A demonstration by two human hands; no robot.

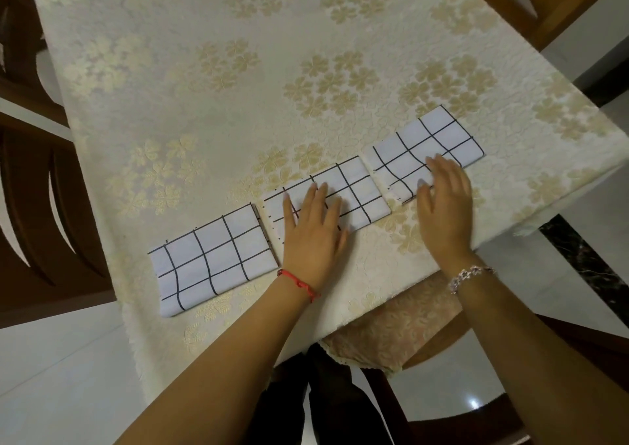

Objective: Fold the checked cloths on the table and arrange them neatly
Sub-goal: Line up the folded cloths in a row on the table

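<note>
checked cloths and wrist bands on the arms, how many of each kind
Folded checked cloths: 3 (left, middle, right)
Red string bracelet: 1, left wrist
Beaded bracelet: 1, right wrist
Total: 5

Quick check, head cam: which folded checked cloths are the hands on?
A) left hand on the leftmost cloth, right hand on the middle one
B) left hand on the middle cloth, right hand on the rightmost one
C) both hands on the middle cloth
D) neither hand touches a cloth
B: the left hand lies flat on the middle cloth, the right hand rests on the rightmost cloth, and the leftmost cloth is untouched.
</note>
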